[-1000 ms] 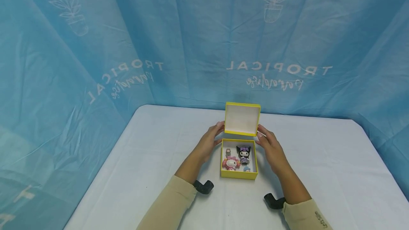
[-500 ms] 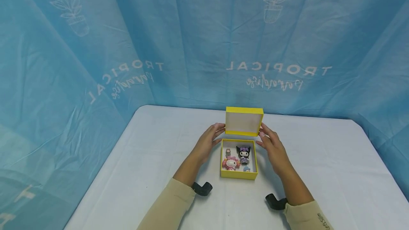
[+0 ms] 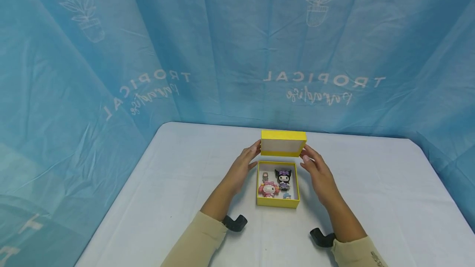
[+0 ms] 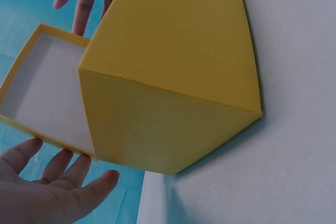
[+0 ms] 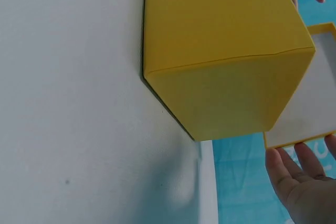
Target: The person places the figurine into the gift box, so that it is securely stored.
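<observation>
A yellow box lid (image 3: 283,135) with a white inside is held tilted, just behind the yellow box (image 3: 276,203). At its left side, the fingertips of my left hand (image 3: 237,171) touch the edge, the thumb standing apart. My right hand (image 3: 321,176) supports the opposite side with nearly straight fingers. Inside the box lie a black-and-white figurine (image 3: 284,180), a pink one (image 3: 269,190), a small grey one (image 3: 265,176) and a small blue one (image 3: 287,196). In the left wrist view, the lid (image 4: 44,82) is partly hidden behind the box (image 4: 173,40).
A white cloth (image 3: 200,155) covers the table. Behind its far edge hangs a blue printed curtain (image 3: 230,52), which also runs along the left. Dark curved pieces (image 3: 236,223) sit at both wrists, by the beige sleeves (image 3: 196,240).
The lid has tipped forward, so more of its yellow outer side and less of its white inside shows. My right hand has shifted slightly right. The box and figurines have stayed put.
</observation>
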A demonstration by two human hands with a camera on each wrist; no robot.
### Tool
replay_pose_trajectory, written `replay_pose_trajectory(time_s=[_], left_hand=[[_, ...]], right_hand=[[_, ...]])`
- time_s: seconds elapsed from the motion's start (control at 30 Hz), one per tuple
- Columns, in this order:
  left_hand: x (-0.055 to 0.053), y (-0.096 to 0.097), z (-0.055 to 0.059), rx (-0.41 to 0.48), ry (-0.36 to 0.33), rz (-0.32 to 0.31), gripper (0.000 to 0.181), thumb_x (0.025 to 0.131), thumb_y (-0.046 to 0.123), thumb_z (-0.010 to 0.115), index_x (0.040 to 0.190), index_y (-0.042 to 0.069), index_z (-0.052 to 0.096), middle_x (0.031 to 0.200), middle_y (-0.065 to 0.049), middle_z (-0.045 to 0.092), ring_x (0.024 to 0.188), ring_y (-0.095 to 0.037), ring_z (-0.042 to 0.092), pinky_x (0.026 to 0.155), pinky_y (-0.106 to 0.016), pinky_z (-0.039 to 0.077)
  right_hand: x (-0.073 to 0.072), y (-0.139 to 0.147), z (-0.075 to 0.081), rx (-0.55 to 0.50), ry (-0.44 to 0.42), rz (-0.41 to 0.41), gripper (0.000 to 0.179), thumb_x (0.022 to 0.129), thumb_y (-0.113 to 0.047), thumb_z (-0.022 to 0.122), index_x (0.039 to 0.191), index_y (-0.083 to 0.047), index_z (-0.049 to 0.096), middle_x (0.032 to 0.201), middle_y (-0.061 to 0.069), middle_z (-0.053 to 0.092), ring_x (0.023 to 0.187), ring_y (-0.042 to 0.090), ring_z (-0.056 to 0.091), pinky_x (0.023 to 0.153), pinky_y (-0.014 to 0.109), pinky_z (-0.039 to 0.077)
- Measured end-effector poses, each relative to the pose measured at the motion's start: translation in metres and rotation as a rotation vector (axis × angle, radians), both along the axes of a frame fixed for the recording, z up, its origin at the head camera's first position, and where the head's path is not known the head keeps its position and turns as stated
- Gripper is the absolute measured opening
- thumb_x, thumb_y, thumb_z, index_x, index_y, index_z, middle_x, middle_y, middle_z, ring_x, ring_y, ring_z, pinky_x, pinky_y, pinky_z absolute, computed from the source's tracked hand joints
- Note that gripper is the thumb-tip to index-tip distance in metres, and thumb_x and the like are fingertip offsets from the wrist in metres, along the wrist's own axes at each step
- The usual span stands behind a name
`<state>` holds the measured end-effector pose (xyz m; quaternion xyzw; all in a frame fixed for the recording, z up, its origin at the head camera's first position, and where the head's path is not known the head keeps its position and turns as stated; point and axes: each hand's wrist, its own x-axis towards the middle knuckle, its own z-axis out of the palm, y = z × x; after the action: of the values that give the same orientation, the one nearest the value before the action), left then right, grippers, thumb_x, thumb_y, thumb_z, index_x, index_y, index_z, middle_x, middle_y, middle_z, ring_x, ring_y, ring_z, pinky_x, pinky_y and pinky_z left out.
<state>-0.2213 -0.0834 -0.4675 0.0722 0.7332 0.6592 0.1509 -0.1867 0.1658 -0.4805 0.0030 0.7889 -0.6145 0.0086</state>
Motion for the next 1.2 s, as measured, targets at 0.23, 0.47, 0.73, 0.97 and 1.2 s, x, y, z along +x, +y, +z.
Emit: replay_pose_trajectory(time_s=[0.23,0.47,0.73,0.97,1.2], left_hand=[[0.006,-0.003,0.0,-0.016,0.03,-0.018,0.062,0.1,0.07,0.034,0.154,0.041,0.037,0.162,0.015,0.036,0.154,-0.013,0.03,0.126,-0.046,0.028],[0.013,-0.005,-0.002,0.026,0.046,-0.029,0.061,0.1,0.066,0.041,0.154,0.037,0.04,0.159,0.014,0.04,0.152,-0.013,0.034,0.127,-0.041,0.028],[0.018,-0.007,-0.003,-0.013,0.063,-0.02,0.053,0.1,0.066,0.043,0.15,0.051,0.038,0.158,0.012,0.039,0.152,-0.014,0.033,0.126,-0.041,0.029],[0.023,-0.009,-0.005,-0.015,0.063,-0.026,0.057,0.101,0.064,0.043,0.154,0.044,0.037,0.158,0.007,0.04,0.152,-0.017,0.033,0.125,-0.042,0.03],[0.026,-0.012,-0.006,-0.027,0.059,-0.023,0.056,0.1,0.065,0.044,0.152,0.045,0.04,0.158,0.006,0.04,0.152,-0.019,0.034,0.125,-0.044,0.032]], right_hand=[[0.004,0.006,-0.004,-0.004,0.056,0.007,0.056,0.108,-0.045,0.041,0.157,-0.018,0.034,0.159,0.01,0.043,0.148,0.029,0.042,0.12,0.053,0.037],[0.009,0.008,-0.004,-0.007,0.08,0.007,0.052,0.109,-0.042,0.041,0.156,-0.021,0.037,0.155,0.011,0.049,0.143,0.03,0.048,0.116,0.049,0.041],[0.014,0.008,-0.006,0.014,0.076,0.04,0.055,0.109,-0.044,0.038,0.16,-0.024,0.032,0.155,0.01,0.049,0.141,0.032,0.05,0.116,0.053,0.038],[0.016,0.008,-0.008,0.011,0.103,0.053,0.051,0.111,-0.038,0.038,0.158,-0.019,0.035,0.154,0.012,0.049,0.14,0.033,0.051,0.115,0.053,0.04],[0.02,0.007,-0.007,0.017,0.108,0.064,0.051,0.111,-0.038,0.037,0.157,-0.018,0.037,0.156,0.011,0.046,0.14,0.034,0.051,0.114,0.051,0.041]])
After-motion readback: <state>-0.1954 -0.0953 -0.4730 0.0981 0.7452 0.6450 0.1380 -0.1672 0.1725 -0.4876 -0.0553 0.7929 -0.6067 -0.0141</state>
